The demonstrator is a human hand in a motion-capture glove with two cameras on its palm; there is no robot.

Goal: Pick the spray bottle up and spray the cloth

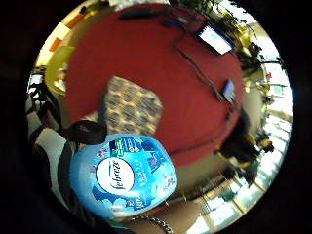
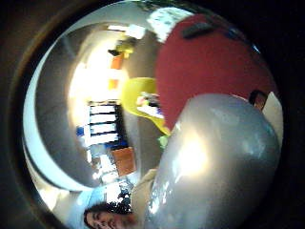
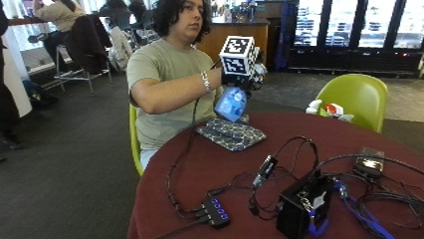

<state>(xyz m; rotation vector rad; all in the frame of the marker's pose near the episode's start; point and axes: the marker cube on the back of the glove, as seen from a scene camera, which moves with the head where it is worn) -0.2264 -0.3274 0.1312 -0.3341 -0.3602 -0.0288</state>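
A: Where's the spray bottle [image 3: 231, 103]?

B: Up off the round red surface [image 3: 199, 174], gripped in the gloved right hand [image 3: 244, 77], whose fingers wrap its top. The blue labelled body hangs below the hand.

A: And the cloth [image 3: 231, 133]?

B: Folded, dark and patterned, lying flat on the surface at the edge nearest the person, just under the bottle. From the palm, the bottle's label fills the near view with the cloth beyond it
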